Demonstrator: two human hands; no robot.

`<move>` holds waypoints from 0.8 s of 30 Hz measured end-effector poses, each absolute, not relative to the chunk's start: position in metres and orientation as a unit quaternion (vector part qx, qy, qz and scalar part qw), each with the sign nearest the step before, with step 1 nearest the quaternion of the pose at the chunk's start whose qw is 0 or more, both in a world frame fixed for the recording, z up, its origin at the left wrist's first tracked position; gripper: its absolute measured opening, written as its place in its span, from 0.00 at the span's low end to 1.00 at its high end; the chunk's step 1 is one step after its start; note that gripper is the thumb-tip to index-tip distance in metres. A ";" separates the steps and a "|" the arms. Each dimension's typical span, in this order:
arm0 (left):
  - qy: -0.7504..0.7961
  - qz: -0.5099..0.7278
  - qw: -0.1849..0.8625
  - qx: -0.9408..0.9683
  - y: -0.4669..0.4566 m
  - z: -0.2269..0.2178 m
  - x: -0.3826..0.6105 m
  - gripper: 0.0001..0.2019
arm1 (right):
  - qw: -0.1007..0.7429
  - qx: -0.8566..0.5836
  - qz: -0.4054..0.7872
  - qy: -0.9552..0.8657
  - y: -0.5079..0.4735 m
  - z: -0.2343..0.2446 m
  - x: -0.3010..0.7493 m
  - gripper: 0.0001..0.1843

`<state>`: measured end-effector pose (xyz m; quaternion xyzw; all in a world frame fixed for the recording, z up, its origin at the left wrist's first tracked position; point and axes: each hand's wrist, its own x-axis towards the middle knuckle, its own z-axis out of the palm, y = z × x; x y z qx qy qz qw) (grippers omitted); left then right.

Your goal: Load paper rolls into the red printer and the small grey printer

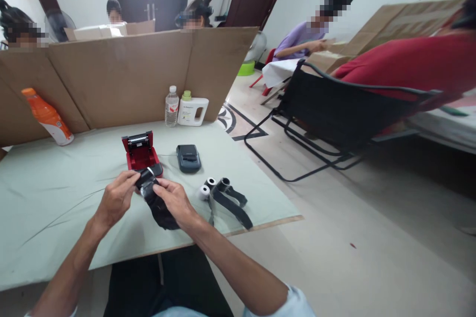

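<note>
Between both hands, above the table, is a small black roll [146, 177] with a glossy dark strip hanging from it toward me. My left hand [117, 198] pinches the roll's left end. On the other side, the fingers of my right hand [176, 200] close on the strip near the roll. Just beyond them a red and black portable printer [143, 157] stands with its lid raised; the hands and roll partly cover its front. A closed dark mini printer [188, 158] lies to its right. Nearer me sit small white rolls [204, 192] and another black roll [223, 184] with loose black strips.
A cardboard partition [122, 79] lines the table's far side. Before it stand an orange bottle [48, 118], a water bottle [171, 108] and a white jug [191, 111]. A black folding chair [327, 109] is right of the table. Several people sit around.
</note>
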<state>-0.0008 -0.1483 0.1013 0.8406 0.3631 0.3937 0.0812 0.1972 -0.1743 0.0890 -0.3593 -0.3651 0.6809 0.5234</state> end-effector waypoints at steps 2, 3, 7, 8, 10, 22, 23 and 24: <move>0.375 0.382 0.093 0.840 -0.123 0.107 -0.002 0.16 | 0.528 -0.355 0.676 -0.372 -0.154 0.091 0.194 0.20; 0.379 0.373 0.102 0.841 -0.112 0.109 -0.003 0.16 | 0.527 -0.352 0.678 -0.373 -0.145 0.090 0.193 0.19; 0.395 0.334 0.157 0.841 -0.076 0.117 -0.004 0.17 | 0.516 -0.348 0.689 -0.371 -0.115 0.085 0.189 0.17; 0.402 0.325 0.168 0.839 -0.071 0.118 -0.004 0.17 | 0.513 -0.346 0.692 -0.372 -0.111 0.084 0.188 0.17; 0.418 0.304 0.181 0.836 -0.062 0.118 -0.005 0.16 | 0.504 -0.336 0.702 -0.374 -0.106 0.081 0.188 0.17; 0.449 0.258 0.170 0.838 -0.033 0.097 -0.011 0.18 | 0.513 -0.356 0.685 -0.375 -0.133 0.062 0.201 0.38; 0.452 0.257 0.170 0.837 -0.032 0.096 -0.010 0.18 | 0.511 -0.358 0.686 -0.374 -0.136 0.060 0.201 0.40; 0.453 0.256 0.172 0.836 -0.031 0.095 -0.009 0.18 | 0.511 -0.357 0.687 -0.373 -0.138 0.058 0.201 0.41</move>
